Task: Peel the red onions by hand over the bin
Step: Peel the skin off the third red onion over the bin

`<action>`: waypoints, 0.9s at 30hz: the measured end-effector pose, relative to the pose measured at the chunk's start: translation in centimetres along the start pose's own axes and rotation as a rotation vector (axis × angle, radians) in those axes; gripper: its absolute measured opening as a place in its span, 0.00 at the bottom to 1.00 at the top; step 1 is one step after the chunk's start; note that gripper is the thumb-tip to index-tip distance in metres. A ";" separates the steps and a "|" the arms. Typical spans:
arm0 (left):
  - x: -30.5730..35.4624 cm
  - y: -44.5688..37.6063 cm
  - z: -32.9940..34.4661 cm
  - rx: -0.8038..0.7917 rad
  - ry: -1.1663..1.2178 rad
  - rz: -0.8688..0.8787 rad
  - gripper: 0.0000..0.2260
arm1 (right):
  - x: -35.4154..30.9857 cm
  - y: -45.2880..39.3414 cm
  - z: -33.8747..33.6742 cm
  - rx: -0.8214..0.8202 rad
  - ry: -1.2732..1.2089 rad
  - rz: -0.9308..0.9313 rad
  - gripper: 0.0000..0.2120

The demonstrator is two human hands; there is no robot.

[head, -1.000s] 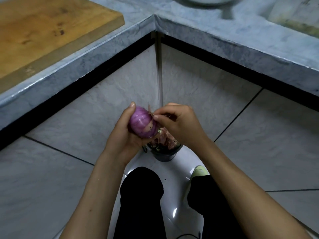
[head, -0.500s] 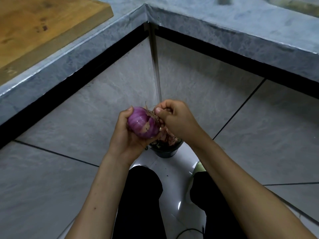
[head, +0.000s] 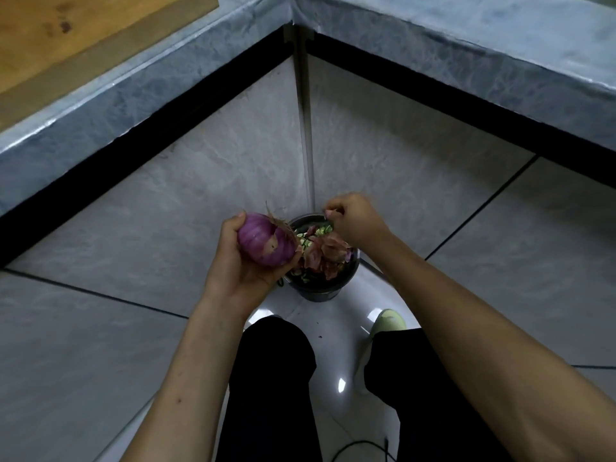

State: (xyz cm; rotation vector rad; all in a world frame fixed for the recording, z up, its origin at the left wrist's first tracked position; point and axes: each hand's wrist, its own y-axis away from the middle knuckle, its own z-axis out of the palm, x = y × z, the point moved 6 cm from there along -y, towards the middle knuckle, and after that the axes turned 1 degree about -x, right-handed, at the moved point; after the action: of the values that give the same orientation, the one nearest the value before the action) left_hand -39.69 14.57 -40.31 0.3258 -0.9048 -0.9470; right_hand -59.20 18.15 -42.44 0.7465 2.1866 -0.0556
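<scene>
A red onion [head: 263, 241], mostly purple with dry root hairs at its right end, lies in my left hand [head: 240, 275], which grips it from below and behind. It hangs just left of a small dark bin [head: 320, 293] on the floor in the corner. The bin holds reddish onion skins [head: 330, 251] and green scraps. My right hand [head: 356, 218] hovers over the bin's far rim, apart from the onion. Its fingers are curled, and thumb and forefinger pinch what looks like a small scrap of skin.
Grey stone counters [head: 100, 105] meet in a corner above the bin, and a wooden cutting board [head: 66, 35] lies on the left one. Tiled walls enclose the bin. My legs in black trousers, a pale shoe [head: 388, 320] and a black cable [head: 360, 443] are below.
My right hand left the onion's root end and moved right, over the bin. The onion in my left hand shifted slightly left. The view tilted down, showing the bin.
</scene>
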 end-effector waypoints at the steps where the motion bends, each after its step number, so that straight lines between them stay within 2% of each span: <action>1: 0.1 -0.1 -0.1 0.000 0.000 -0.001 0.21 | 0.3 -0.4 0.1 0.009 0.059 0.026 0.06; 4: 0.4 -0.4 -0.3 0.011 0.009 0.010 0.18 | 0.8 -1.0 0.5 0.049 0.167 0.077 0.11; 22: 1.0 1.1 -0.3 0.036 -0.015 0.025 0.21 | -0.9 -0.9 -0.2 0.115 0.015 0.033 0.11; 27: 1.5 1.5 -0.3 0.027 -0.039 0.032 0.25 | -3.5 1.9 -0.6 0.060 -0.133 -0.107 0.13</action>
State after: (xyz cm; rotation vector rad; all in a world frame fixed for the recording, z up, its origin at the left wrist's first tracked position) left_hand -38.16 14.15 -38.77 0.3157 -0.9563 -0.9155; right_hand -56.85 18.14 -39.18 0.6395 2.1043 -0.2203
